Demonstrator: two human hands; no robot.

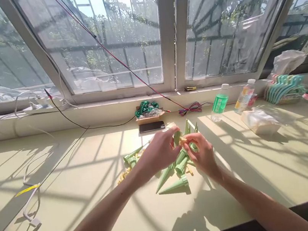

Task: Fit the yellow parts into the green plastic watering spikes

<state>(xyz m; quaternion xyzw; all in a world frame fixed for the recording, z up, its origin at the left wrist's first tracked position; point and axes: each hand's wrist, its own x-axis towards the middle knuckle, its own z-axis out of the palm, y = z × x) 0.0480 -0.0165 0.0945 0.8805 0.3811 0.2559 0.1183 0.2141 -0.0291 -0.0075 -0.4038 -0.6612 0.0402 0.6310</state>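
Head view: left hand [160, 150] pinches a green cone [177, 137], roughly upright; right hand [204, 155] pinches a yellow piece [184, 140] touching the green cone's right side, above the pile [172, 185].

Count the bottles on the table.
2. A green-label bottle stands right of the red wire coil; a yellow-label bottle stands just right of it. More may be hidden behind the bags.
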